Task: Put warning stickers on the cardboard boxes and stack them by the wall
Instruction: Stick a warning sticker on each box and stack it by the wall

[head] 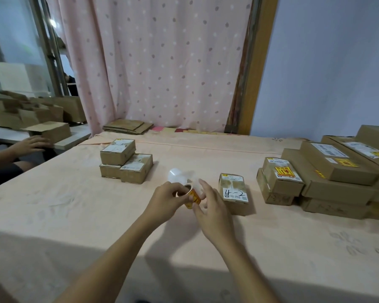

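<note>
My left hand grips a roll of orange-yellow warning stickers above the table's middle. A strip of white backing paper curls up from the roll. My right hand pinches the roll's sticker end with thumb and fingers. Just to the right stands a small cardboard box marked "4-2", with no sticker on it. Three small boxes without stickers sit stacked at the centre left. At the right, by the wall, stands a stack of boxes bearing yellow stickers.
A peach cloth covers the table. Flattened cardboard lies at the back under a pink curtain. At the left, another person's hand rests by open boxes on a second table.
</note>
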